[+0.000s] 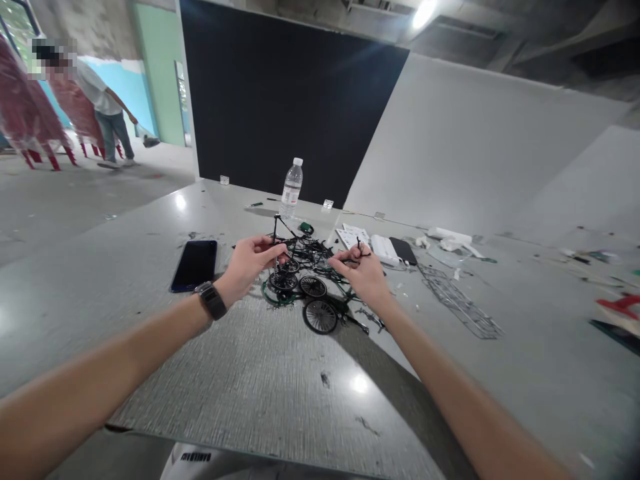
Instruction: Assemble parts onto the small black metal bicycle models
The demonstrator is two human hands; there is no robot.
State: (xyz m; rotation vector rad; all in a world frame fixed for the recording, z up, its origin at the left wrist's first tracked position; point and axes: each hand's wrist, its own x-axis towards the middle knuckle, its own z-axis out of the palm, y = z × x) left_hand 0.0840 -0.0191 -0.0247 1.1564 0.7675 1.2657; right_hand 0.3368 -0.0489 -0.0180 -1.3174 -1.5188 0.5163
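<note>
My left hand (pixel 255 261) pinches a thin black model bicycle frame part (pixel 276 228), which points upward from the fingers. To its right, my right hand (pixel 361 270) is closed on a small dark branched part (pixel 361 247); its exact kind is too small to tell. Between and below the hands lies a pile of black model bicycle parts (pixel 313 250). Small spoked wheels (pixel 321 316) lie at the front of the pile. A green curved piece (pixel 280 300) rests under the left fingers. Parts of the pile are hidden behind both hands.
A phone (pixel 194 265) lies left of my left hand. A water bottle (pixel 291 188) stands behind the pile. White boxes (pixel 384 250) and a grey wire rack-like sprue (pixel 457 300) lie to the right. A black panel (pixel 290 93) rises behind the table. A person (pixel 107 100) stands far left.
</note>
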